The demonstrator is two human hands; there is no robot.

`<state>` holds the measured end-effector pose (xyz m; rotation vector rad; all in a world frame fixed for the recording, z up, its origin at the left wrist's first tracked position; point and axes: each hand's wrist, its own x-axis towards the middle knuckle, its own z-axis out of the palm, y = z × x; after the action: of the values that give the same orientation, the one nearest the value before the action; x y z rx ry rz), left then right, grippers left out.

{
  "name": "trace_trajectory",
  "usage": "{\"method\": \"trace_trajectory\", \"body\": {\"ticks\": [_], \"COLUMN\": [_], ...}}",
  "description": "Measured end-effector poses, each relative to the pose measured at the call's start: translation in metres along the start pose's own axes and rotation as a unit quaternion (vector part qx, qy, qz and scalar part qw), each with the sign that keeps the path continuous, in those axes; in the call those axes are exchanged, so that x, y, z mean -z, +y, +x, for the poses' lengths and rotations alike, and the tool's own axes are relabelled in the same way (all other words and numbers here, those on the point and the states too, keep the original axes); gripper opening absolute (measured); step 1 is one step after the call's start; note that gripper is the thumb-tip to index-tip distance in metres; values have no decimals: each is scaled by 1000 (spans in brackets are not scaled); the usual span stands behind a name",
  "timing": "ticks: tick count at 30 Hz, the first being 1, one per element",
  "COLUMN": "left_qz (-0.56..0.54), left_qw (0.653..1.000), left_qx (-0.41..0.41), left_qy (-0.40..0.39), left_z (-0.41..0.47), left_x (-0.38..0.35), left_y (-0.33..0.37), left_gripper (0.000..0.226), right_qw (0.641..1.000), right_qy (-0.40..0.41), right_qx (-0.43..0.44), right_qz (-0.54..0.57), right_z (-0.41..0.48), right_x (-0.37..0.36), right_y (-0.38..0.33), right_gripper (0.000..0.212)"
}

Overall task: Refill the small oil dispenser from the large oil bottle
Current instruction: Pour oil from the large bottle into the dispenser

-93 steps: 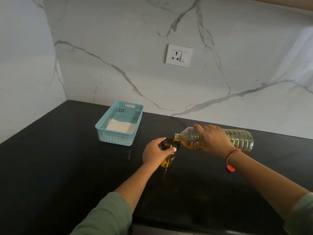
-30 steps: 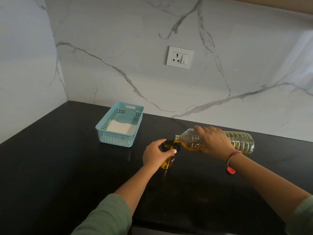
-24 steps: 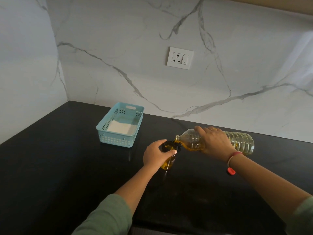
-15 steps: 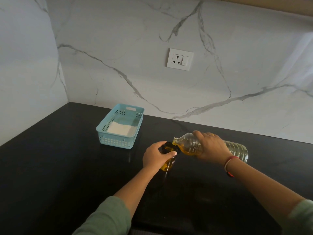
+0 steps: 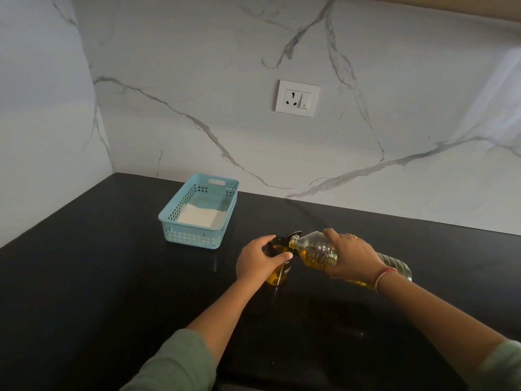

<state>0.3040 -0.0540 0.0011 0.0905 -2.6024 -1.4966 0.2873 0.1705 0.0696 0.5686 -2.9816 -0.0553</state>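
Black stone makes the desk (image 5: 84, 277), and the small oil dispenser (image 5: 277, 275) stands upright on it near the middle. Yellow oil shows in its lower part. The person's left grip (image 5: 258, 262), a bare hand, wraps round the dispenser from the 9 o'clock side, with fingers and thumb curled on its top half. At 3 o'clock from the dispenser is the large oil bottle (image 5: 315, 253), clear with yellow oil inside. It lies almost on its side, its mouth pointing to 9 o'clock and right by the dispenser's top. Whether oil is running out cannot be told. The right grip (image 5: 352, 256), also a bare hand, is curled over the bottle's upper part and holds it. A pink band (image 5: 383, 276) sits on that wrist. At 10 o'clock from the dispenser, well apart, a light blue basket (image 5: 194, 239) sits on the desk with something flat and white (image 5: 201, 217) in it. A white wall socket (image 5: 297, 98) is up at 12 o'clock on the marble wall (image 5: 197, 66). A green sleeve (image 5: 174, 365) covers the left arm
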Motion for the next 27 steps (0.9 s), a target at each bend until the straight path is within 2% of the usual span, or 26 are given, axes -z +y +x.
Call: {"method": "trace_trajectory", "body": {"ticks": [10, 14, 17, 22, 24, 27], "left_qz": [-1, -4, 4, 63, 76, 64], "left_qw": [1000, 1000, 1000, 997, 994, 989], "left_qx": [10, 13, 16, -3, -42, -102], "left_qy": [-2, -5, -7, 34, 65, 87], "left_z": [-2, -1, 1, -2, -2, 0], "left_x": [1, 1, 3, 10, 12, 9], "left_y": [3, 4, 5, 21, 31, 45], "left_gripper": [74, 72, 70, 82, 84, 87], "right_qw": [999, 989, 949, 834, 797, 776], "right_qy": [-11, 37, 109, 184, 194, 203], "right_qx": [-27, -52, -86, -137, -145, -144], "right_qz": [33, 133, 282, 502, 553, 579], "right_z": [-14, -11, -7, -6, -8, -12], "right_x": [1, 14, 26, 27, 18, 5], "right_y": [5, 9, 13, 16, 17, 14], "right_gripper": [87, 86, 85, 76, 79, 82]}}
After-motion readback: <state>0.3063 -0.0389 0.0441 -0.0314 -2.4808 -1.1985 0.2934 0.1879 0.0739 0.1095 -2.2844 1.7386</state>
